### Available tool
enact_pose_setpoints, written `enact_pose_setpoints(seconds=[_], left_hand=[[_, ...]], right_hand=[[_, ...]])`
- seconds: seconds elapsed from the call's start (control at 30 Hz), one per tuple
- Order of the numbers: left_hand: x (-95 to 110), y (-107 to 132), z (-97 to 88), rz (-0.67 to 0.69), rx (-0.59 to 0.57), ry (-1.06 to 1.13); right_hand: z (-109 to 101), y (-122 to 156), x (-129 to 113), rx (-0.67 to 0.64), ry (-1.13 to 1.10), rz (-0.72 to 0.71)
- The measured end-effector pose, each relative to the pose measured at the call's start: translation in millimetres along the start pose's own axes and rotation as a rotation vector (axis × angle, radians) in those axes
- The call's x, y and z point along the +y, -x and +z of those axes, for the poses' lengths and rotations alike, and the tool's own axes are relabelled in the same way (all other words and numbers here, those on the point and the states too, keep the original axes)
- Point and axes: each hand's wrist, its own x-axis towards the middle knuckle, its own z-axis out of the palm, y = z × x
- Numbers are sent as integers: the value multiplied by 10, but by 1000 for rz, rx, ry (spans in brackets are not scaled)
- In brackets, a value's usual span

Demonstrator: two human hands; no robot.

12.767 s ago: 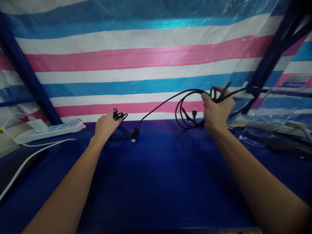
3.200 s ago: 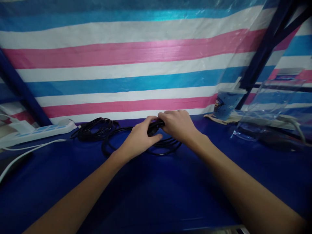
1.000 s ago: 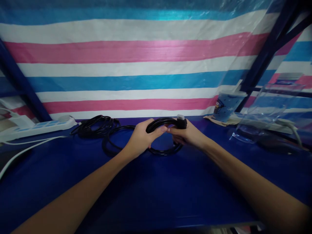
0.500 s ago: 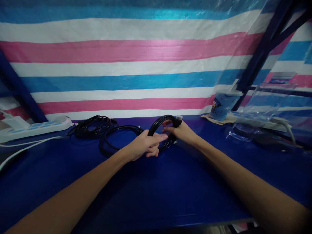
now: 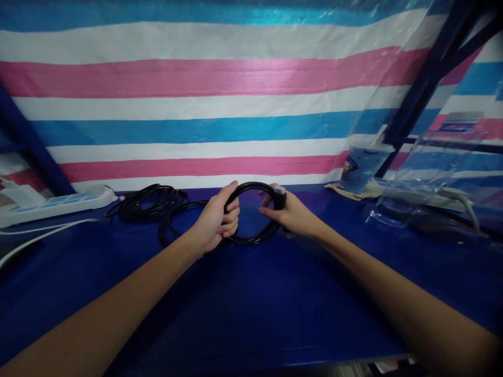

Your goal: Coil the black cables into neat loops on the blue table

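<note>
A black cable is wound into a loop that stands tilted above the blue table. My left hand is closed round the loop's left side. My right hand pinches the right side, where the cable's plug end shows a pale tip. More turns of this cable trail onto the table to the left of my left hand.
A second coiled black cable lies at the back left. A white power strip with white cords sits at the far left. A blue cup and a clear plastic bag stand at the right, by dark blue frame posts.
Over the last second the loop was raised and turned more upright. My left hand moved from under the loop to grip its left side; my right hand kept hold of the plug end.
</note>
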Motion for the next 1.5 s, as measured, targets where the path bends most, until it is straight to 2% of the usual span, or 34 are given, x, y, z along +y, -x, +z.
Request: enact_pose_setpoints(seconds=[0.17, 0.33, 0.4, 0.6, 0.8, 0.93, 1.03, 1.17, 1.33, 1.5], left_hand=[[10, -26, 36, 32, 157, 75], [37, -11, 17, 94, 141, 167], [37, -5, 4, 78, 103, 185], [17, -12, -56, -58, -99, 151], [-30, 2, -44, -96, -134, 87], [-63, 2, -4, -64, -116, 38], [-59, -9, -13, -6, -94, 43], [-13, 10, -24, 39, -125, -49], [29, 84, 67, 5, -202, -180], [22, 74, 77, 64, -165, -93]], right_hand=[[-10, 17, -110, -16, -135, 88], [-6, 20, -107, -158, -307, 317], [15, 9, -48, -170, -312, 356], [67, -2, 41, 45, -156, 132], [53, 12, -50, 141, -172, 73], [52, 20, -83, 111, -249, 97], [41, 27, -101, 107, -194, 72], [-20, 44, -158, 132, 5, -46], [-80, 70, -217, 134, 197, -240], [-51, 46, -153, 148, 86, -164]])
